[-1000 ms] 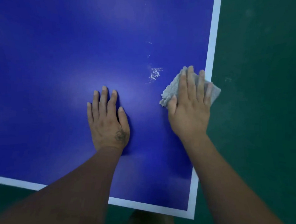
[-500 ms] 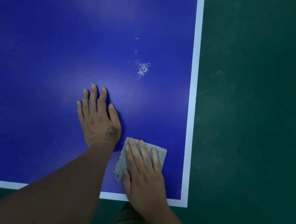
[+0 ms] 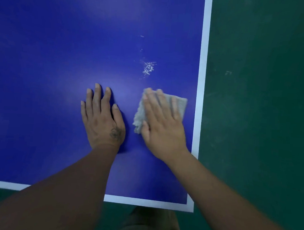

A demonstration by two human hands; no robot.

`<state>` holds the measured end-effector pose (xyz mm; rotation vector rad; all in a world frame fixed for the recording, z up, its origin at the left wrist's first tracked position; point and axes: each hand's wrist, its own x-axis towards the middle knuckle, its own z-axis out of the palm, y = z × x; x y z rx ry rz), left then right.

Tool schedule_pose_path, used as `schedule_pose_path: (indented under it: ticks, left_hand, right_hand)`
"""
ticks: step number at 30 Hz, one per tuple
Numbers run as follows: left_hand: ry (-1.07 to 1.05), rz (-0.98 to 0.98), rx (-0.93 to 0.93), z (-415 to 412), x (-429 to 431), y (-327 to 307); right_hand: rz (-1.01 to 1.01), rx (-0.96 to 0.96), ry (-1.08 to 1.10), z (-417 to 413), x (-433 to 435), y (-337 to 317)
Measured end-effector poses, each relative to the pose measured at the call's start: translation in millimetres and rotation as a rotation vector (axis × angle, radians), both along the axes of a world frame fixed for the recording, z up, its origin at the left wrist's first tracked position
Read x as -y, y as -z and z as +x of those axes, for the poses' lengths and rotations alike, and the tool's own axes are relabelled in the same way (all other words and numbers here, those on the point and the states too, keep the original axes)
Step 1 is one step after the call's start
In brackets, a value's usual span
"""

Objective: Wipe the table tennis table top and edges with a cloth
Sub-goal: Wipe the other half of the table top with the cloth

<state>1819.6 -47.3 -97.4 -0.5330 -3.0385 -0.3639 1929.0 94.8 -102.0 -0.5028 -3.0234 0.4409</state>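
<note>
The blue table tennis table fills most of the head view, with a white line along its right and near edges. My right hand presses flat, fingers straight, on a folded grey cloth close to the right edge line. My left hand rests flat on the blue top just left of the cloth, fingers spread, holding nothing. A patch of white specks lies on the surface a little beyond the cloth.
Dark green floor lies to the right of the table and below its near edge. The table's near right corner is in view. My trouser leg shows under that corner.
My right hand slid the cloth from the right edge down to the near corner, then back up toward the white specks. My left hand stayed flat in place.
</note>
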Motion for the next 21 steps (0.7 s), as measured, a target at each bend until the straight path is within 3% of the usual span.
schedule_pose_path:
  ticks: [4,8,11,16,21]
  left_hand:
    - [0.002,0.019,0.002,0.5,-0.9,-0.8]
    - [-0.003,0.046,-0.005,1.4,-0.6,-0.2]
    - [0.0,0.055,-0.022,0.3,-0.3,2.0]
    - [0.007,0.052,-0.052,-2.7,1.7,9.1]
    - [0.004,0.067,-0.054,-5.2,2.9,15.1]
  right_hand:
    - [-0.004,-0.045,-0.214,-32.2,-33.3,-1.9]
    - [0.009,0.013,0.127,-20.6,-73.4,-2.7]
    - [0.054,0.044,0.293,-7.1,-53.7,-6.8]
    - [0.012,-0.006,-0.049,-49.9,-1.3,-3.4]
    - [0.019,-0.017,-0.048,-115.8,-31.2,-0.7]
